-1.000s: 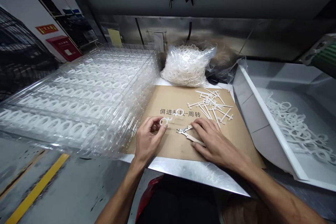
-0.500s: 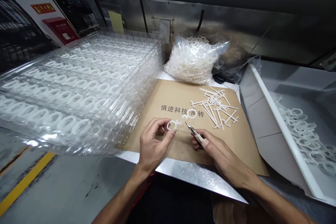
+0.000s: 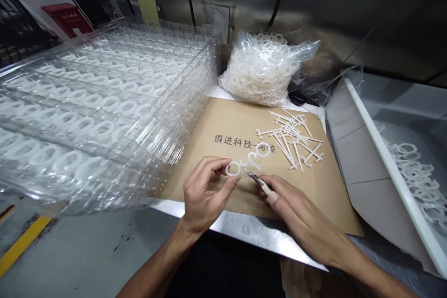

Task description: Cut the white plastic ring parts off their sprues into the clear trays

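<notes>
Between thumb and fingers, my left hand (image 3: 206, 191) pinches a white plastic piece (image 3: 233, 169) by one of its rings. A thin curved stem joins that ring to a second one farther right. My right hand (image 3: 291, 209) is wrapped round a pair of nippers (image 3: 260, 181) with pale handles. Their metal tips are close to the stem, just right of the held ring; whether they touch it I cannot tell. Below both hands lies a brown cardboard sheet (image 3: 209, 125) with printed characters. White plastic sprues (image 3: 296, 137) are heaped on its right half.
Stacked clear trays (image 3: 139, 125) filled with white rings stand at left. A clear bag of white rings (image 3: 261, 72) sits behind the cardboard. On the right, a white bin (image 3: 391, 167) holds loose ringed parts. The metal table edge (image 3: 258, 235) runs in front.
The view has shifted slightly. The nippers' tips have moved closer to the stem, and the ringed piece has turned so that more of its stem shows.
</notes>
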